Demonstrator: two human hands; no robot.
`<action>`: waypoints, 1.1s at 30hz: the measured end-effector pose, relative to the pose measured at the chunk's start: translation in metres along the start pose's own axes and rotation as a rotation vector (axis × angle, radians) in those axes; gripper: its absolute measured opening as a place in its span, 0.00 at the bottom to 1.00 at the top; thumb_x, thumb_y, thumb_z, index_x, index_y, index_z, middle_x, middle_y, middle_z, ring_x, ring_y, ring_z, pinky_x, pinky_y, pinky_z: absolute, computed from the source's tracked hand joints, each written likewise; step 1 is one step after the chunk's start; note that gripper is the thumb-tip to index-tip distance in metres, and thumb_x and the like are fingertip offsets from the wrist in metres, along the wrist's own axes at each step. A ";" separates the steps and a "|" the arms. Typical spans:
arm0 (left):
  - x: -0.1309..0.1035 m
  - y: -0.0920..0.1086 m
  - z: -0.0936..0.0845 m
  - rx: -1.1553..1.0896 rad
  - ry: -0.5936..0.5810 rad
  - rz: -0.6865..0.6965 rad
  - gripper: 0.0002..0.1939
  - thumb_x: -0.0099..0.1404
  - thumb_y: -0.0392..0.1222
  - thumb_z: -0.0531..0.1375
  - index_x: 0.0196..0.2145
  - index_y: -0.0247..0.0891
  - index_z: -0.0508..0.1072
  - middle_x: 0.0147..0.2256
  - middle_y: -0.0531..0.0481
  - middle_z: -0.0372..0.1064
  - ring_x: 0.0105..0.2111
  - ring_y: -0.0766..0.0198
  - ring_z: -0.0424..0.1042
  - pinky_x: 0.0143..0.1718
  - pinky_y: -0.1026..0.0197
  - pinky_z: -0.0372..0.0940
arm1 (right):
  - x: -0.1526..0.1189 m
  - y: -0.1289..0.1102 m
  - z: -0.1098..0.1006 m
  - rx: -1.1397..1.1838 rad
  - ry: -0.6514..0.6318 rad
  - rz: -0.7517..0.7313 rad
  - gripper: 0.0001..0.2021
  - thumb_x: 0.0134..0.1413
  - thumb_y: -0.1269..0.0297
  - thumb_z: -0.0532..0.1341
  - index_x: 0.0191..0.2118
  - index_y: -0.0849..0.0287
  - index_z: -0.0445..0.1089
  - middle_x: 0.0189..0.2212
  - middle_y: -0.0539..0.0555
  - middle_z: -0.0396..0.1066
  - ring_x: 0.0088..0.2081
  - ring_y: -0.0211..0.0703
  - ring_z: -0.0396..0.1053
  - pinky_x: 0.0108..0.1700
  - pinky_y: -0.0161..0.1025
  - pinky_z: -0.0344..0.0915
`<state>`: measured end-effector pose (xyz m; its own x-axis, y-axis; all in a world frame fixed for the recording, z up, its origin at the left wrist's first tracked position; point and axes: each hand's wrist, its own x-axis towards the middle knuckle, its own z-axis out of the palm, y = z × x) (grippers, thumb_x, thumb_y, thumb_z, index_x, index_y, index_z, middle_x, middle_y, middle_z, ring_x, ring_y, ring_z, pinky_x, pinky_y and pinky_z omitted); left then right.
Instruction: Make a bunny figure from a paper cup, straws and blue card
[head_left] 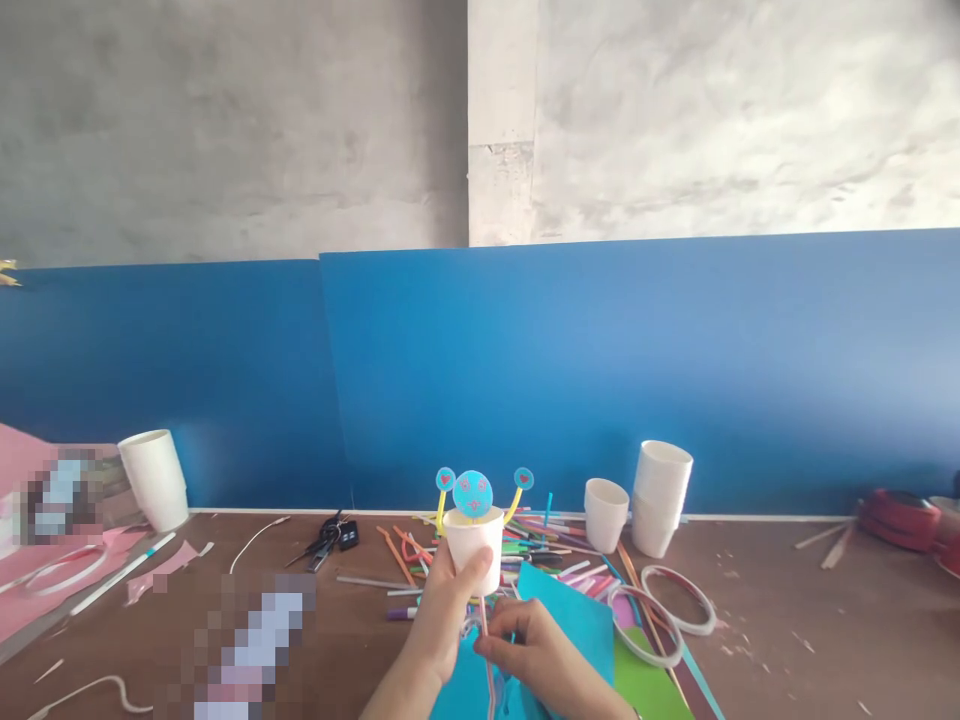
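Note:
My left hand [454, 600] is wrapped round a white paper cup [472, 545] and holds it upright above the table. A round blue paper face [472, 495] stands up out of the cup. Two yellow arms rise at its sides, each tipped with a small blue disc [523, 479] bearing a red heart. Beneath the cup, a pale pinkish straw [490, 665] hangs down, and my right hand [525, 640] pinches it between thumb and fingers. Blue paper [577, 610] lies under and behind my right hand.
Several coloured straws and pens [547, 540] lie behind the cup. Rolls of tape [649, 625] rest on green paper [649, 680] at right. Cup stacks stand at right [660, 500] and left [155, 480]. Keys [330, 537] lie left of centre. A blue panel [600, 380] borders the table.

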<state>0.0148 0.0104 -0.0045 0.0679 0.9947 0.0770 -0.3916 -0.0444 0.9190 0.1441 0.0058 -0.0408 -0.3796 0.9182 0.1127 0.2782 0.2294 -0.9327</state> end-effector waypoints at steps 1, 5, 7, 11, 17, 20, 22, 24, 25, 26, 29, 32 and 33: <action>0.000 -0.002 -0.001 0.000 -0.005 -0.009 0.29 0.52 0.52 0.66 0.50 0.37 0.69 0.43 0.43 0.73 0.43 0.55 0.69 0.41 0.60 0.62 | 0.000 0.000 0.000 -0.004 0.001 0.008 0.13 0.45 0.58 0.64 0.18 0.61 0.72 0.22 0.50 0.65 0.27 0.38 0.61 0.32 0.35 0.56; -0.001 -0.009 0.003 0.007 -0.035 -0.021 0.29 0.53 0.52 0.66 0.49 0.36 0.70 0.41 0.43 0.73 0.41 0.55 0.70 0.42 0.59 0.62 | 0.002 -0.004 -0.004 0.083 0.116 -0.083 0.15 0.50 0.54 0.62 0.24 0.60 0.75 0.28 0.53 0.71 0.34 0.45 0.66 0.39 0.38 0.60; -0.001 -0.009 0.005 0.018 -0.053 -0.016 0.28 0.52 0.52 0.66 0.48 0.35 0.70 0.39 0.44 0.73 0.41 0.56 0.70 0.42 0.59 0.62 | 0.002 -0.004 -0.005 0.106 0.147 -0.100 0.15 0.51 0.53 0.61 0.26 0.60 0.76 0.30 0.54 0.72 0.37 0.46 0.66 0.40 0.38 0.60; 0.000 -0.005 0.004 0.043 -0.019 -0.022 0.30 0.51 0.54 0.66 0.48 0.35 0.70 0.39 0.44 0.73 0.38 0.57 0.70 0.38 0.61 0.62 | 0.000 0.004 -0.003 0.009 0.077 0.073 0.13 0.44 0.59 0.64 0.17 0.62 0.72 0.21 0.51 0.67 0.26 0.40 0.62 0.31 0.36 0.57; 0.002 -0.014 -0.001 0.051 -0.021 -0.037 0.30 0.52 0.54 0.66 0.49 0.34 0.69 0.39 0.43 0.73 0.39 0.56 0.70 0.40 0.60 0.62 | 0.002 0.003 -0.006 0.030 0.123 0.041 0.12 0.44 0.60 0.64 0.18 0.61 0.72 0.22 0.51 0.67 0.27 0.40 0.62 0.31 0.35 0.57; 0.000 -0.016 0.002 0.042 -0.058 -0.032 0.31 0.53 0.53 0.66 0.50 0.34 0.68 0.41 0.42 0.73 0.42 0.55 0.70 0.43 0.59 0.62 | 0.003 0.004 -0.007 0.063 0.163 -0.030 0.13 0.48 0.58 0.61 0.21 0.61 0.74 0.25 0.52 0.68 0.29 0.41 0.63 0.33 0.36 0.58; 0.000 -0.012 0.003 0.058 -0.047 -0.032 0.30 0.53 0.54 0.65 0.50 0.35 0.69 0.41 0.42 0.73 0.41 0.55 0.71 0.41 0.60 0.63 | 0.002 0.010 -0.005 0.040 0.120 0.034 0.11 0.45 0.60 0.63 0.19 0.61 0.73 0.22 0.51 0.68 0.27 0.39 0.62 0.31 0.35 0.58; 0.000 -0.007 0.002 0.072 -0.025 -0.033 0.30 0.52 0.55 0.65 0.49 0.36 0.69 0.41 0.43 0.73 0.40 0.56 0.71 0.39 0.60 0.63 | 0.001 0.017 -0.003 0.000 0.072 0.129 0.09 0.41 0.63 0.64 0.18 0.62 0.71 0.20 0.49 0.66 0.24 0.37 0.61 0.29 0.34 0.57; 0.000 -0.006 0.002 0.076 -0.012 -0.034 0.31 0.52 0.55 0.66 0.49 0.36 0.69 0.41 0.43 0.73 0.40 0.56 0.71 0.38 0.61 0.63 | 0.001 0.019 -0.003 -0.022 0.050 0.161 0.08 0.39 0.65 0.65 0.17 0.62 0.71 0.19 0.49 0.65 0.23 0.36 0.60 0.28 0.34 0.56; 0.001 -0.005 0.001 0.078 -0.002 -0.037 0.31 0.51 0.55 0.66 0.48 0.36 0.69 0.41 0.43 0.73 0.39 0.56 0.71 0.38 0.61 0.63 | 0.001 0.020 -0.003 -0.038 0.040 0.175 0.08 0.39 0.65 0.65 0.17 0.62 0.70 0.18 0.48 0.65 0.23 0.36 0.59 0.27 0.34 0.56; 0.002 -0.011 0.001 0.072 -0.004 -0.056 0.32 0.50 0.56 0.66 0.48 0.35 0.70 0.39 0.43 0.73 0.39 0.55 0.70 0.38 0.60 0.62 | 0.001 0.013 -0.006 -0.018 0.085 0.103 0.09 0.41 0.64 0.64 0.17 0.61 0.71 0.19 0.49 0.65 0.25 0.37 0.60 0.29 0.34 0.56; 0.001 -0.016 0.003 0.041 -0.045 -0.045 0.32 0.51 0.55 0.66 0.49 0.35 0.69 0.39 0.43 0.73 0.41 0.54 0.70 0.42 0.59 0.62 | 0.002 0.004 -0.009 0.045 0.150 0.010 0.12 0.47 0.60 0.61 0.21 0.61 0.74 0.25 0.51 0.69 0.29 0.40 0.63 0.32 0.35 0.58; 0.001 -0.015 0.003 0.038 -0.048 -0.040 0.31 0.51 0.55 0.66 0.49 0.35 0.69 0.40 0.43 0.73 0.41 0.54 0.70 0.42 0.59 0.62 | 0.002 0.003 -0.008 0.035 0.152 0.009 0.12 0.47 0.60 0.61 0.21 0.61 0.74 0.25 0.51 0.69 0.29 0.40 0.63 0.33 0.35 0.58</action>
<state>0.0240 0.0117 -0.0170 0.1273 0.9902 0.0574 -0.3522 -0.0090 0.9359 0.1518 0.0110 -0.0408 -0.2387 0.9591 0.1522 0.2492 0.2120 -0.9450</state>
